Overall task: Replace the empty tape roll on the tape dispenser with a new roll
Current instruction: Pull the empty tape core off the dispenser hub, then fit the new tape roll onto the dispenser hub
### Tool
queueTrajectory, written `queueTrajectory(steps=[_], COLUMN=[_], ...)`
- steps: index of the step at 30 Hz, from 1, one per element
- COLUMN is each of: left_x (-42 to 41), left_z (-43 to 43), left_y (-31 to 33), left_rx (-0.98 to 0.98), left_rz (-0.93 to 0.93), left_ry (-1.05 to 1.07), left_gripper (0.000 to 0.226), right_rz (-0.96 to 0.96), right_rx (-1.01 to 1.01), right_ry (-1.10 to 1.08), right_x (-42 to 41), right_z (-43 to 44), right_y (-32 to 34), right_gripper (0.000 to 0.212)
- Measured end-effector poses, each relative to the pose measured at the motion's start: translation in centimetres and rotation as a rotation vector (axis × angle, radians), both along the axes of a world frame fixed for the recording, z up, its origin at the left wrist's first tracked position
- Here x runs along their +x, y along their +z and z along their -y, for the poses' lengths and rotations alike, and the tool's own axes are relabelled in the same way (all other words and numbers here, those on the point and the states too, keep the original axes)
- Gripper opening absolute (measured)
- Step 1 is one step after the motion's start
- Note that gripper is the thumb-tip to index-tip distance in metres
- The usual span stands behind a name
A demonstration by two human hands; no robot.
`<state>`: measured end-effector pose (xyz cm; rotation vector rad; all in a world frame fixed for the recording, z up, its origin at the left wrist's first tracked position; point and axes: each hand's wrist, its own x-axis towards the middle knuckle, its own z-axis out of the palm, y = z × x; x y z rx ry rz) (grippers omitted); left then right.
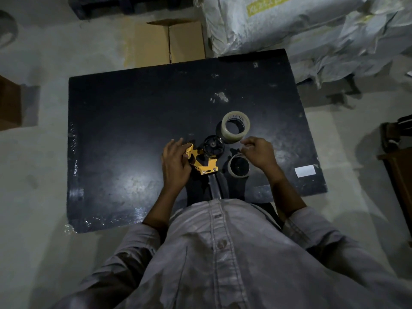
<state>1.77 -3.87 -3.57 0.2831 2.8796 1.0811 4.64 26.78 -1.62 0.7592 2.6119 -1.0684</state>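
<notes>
On the black bench lies the yellow tape dispenser, its black hub bare. The left hand holds its front part, fingers wrapped around. The right hand hovers over the empty core, fingers loosely curled, holding nothing. The new tape roll stands just behind the hub.

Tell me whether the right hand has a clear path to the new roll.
Probably yes. The right hand hovers empty just near of the new roll, with only bare table between them; the empty core sits nearer the body, out of the way.
</notes>
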Motion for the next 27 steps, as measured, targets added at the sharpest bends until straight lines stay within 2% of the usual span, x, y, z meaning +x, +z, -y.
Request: queueTrajectory(steps=[3,6,11,18,20,23,27], left_x=[-0.2,-0.3,-0.6,-0.8,-0.9,-1.1,-1.6], left_z=[-0.3,-1.3,-2.5,-2.3,-2.4,-2.4,-2.2], left_y=[-0.1,-0.4,-0.6,-0.7,-0.3,0.0,0.2], left_rx=[-0.037,-0.081,-0.096,-0.142,-0.145,-0.143,-0.120], left_rz=[-0.062,-0.145,-0.187,-0.183,-0.194,-0.200,-0.183], left_ry=[-0.056,-0.146,-0.183,-0.199,-0.207,-0.195,-0.145], left_gripper=[0.048,0.042,0.037,0.037,0.037,0.037,0.039], right_rz=[-0.118,-0.172,-0.126,0.036,0.078,0.067,-0.044], right_rx=[0.023,0.077,0.197,0.255,0.279,0.286,0.220], right_ry=[-0.040,-0.030,-0.078,-0.227,-0.219,-0.229,-0.247], right_x=[-1.2,-2.6,-4.5,-8.2,-8.8,-9.2,-8.9], right_z=[1.3,2.4,3.7,4.7,5.1,5.2,4.6], right_y=[1.1,1.2,0.8,-0.2,-0.9,-1.7,-1.8], right_gripper=[0.027,0.036,0.070,0.137,0.147,0.147,0.127])
